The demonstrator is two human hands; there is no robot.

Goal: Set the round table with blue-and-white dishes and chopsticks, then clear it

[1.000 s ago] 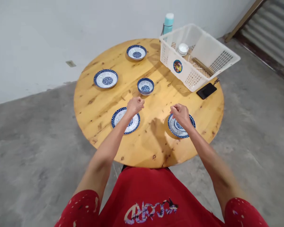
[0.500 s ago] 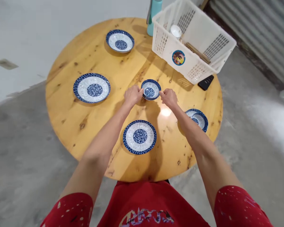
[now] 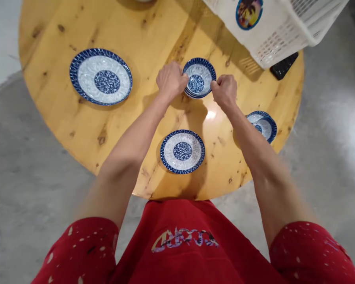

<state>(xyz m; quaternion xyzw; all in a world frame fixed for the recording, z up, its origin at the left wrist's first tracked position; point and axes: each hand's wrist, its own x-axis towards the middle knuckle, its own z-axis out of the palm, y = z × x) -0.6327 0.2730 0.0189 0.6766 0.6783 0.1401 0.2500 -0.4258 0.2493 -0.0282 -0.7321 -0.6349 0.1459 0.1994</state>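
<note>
A small stack of blue-and-white bowls [image 3: 195,83] sits between my two hands, its blue patterned rims showing one above another. My left hand [image 3: 172,79] is closed at the stack's left edge, thumb against the rim. On the opposite side my right hand [image 3: 225,90] is also closed, fingers curled, gripping the right rim. Below the stack lies a round blue-rimmed plate [image 3: 182,152]. A larger plate [image 3: 106,82] is to the left of my left hand. Partly behind my right forearm is another blue-rimmed plate [image 3: 272,133], seemingly with a smaller bowl on it.
The round wooden table [image 3: 130,130] ends just in front of my red shirt. A white plastic basket [image 3: 272,29] stands at the back right, with a black phone-like device [image 3: 284,66] beside its lower corner. Another dish is cut off at the top edge.
My view has tipped downward and come closer, so the basket and far dish are largely out of frame. Both hands remain at the bowl stack's sides.
</note>
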